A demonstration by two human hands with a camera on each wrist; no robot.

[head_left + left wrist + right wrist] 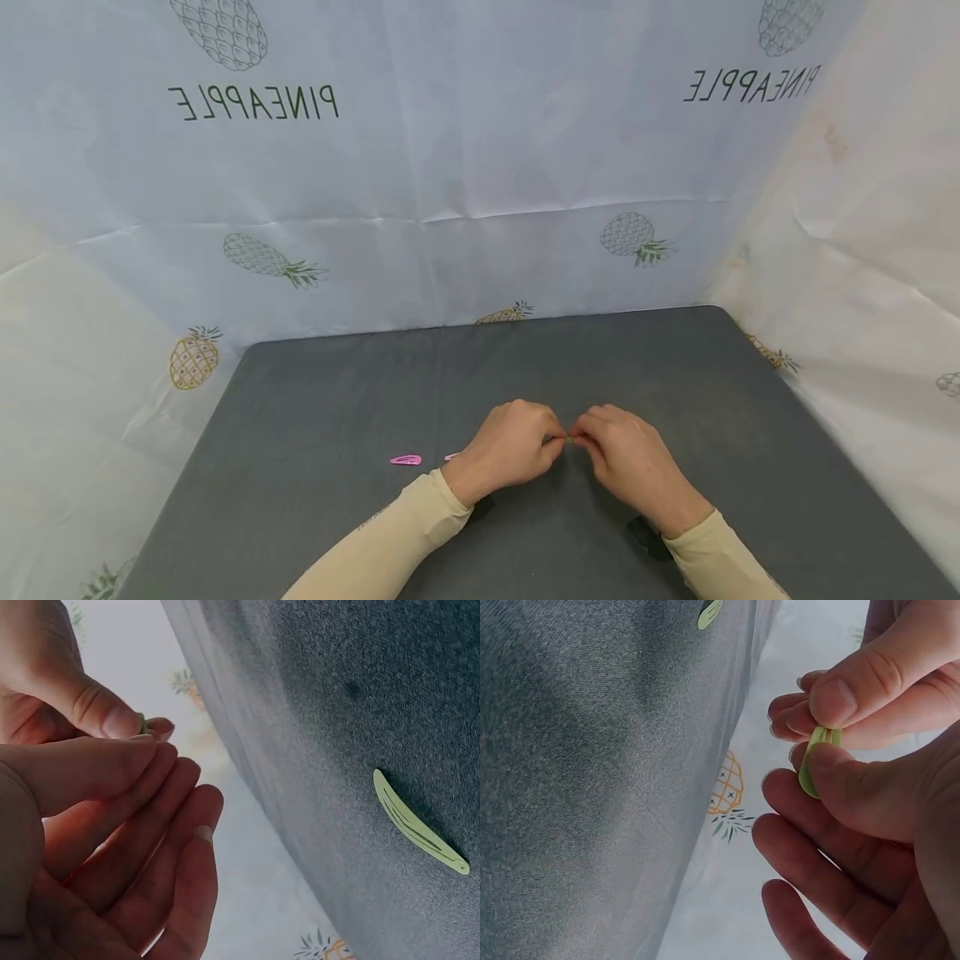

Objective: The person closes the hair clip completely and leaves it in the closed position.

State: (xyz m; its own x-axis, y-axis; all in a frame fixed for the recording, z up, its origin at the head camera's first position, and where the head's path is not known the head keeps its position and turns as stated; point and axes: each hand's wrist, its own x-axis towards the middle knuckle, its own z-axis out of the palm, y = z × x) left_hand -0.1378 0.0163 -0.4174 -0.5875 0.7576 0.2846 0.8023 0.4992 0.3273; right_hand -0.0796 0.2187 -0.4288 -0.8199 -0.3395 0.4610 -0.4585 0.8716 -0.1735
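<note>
Both hands meet above the dark table, fingertips close together, with a small light-green snap hair clip between them. My left hand pinches one end of it between thumb and fingers. The other end is pinched by my right hand, its remaining fingers loosely bent in the right wrist view. Fingertips cover much of the held clip; only a green bit shows in the left wrist view. A second green hair clip lies on the cloth in the left wrist view.
Left of my left hand, a pink hair clip lies on the grey-covered table. Another pink clip is mostly hidden behind the left wrist. A pineapple-print curtain rises along the table's back edge and both sides.
</note>
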